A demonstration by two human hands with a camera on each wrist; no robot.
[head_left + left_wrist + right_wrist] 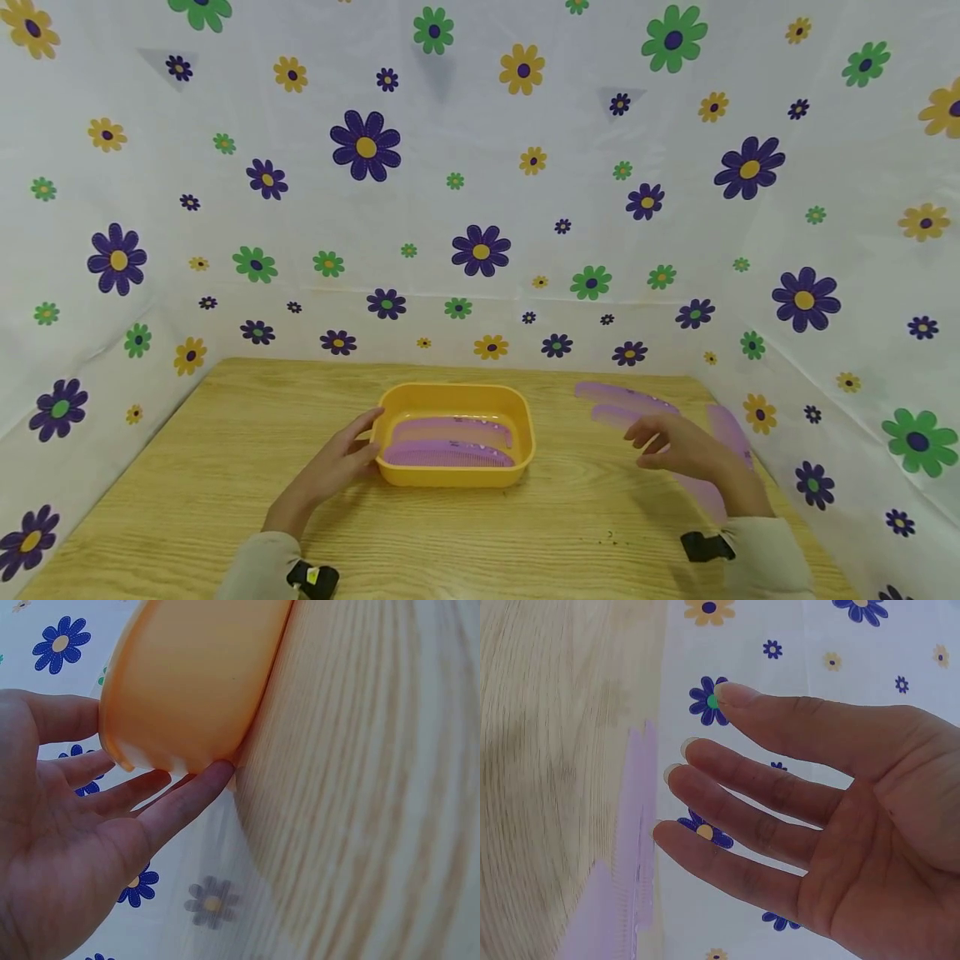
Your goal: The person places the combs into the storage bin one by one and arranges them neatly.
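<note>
Yellow tub (452,477), two combs (448,452) inside

Table (225,467) was tan, wood-grained. Tray (450,477) was plain yellow. Combs (450,447) in it were purple with pale specks; combs (727,432) toward right edge, pale purple. Cloth (465,108) past back edge was white with purple, green, yellow flowers (480,251).

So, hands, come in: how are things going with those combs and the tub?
Left hand touching yellow tub. Right hand empty, near loose combs. Two combs lying in tub. No obstacle seen between right hand and tub.
</note>
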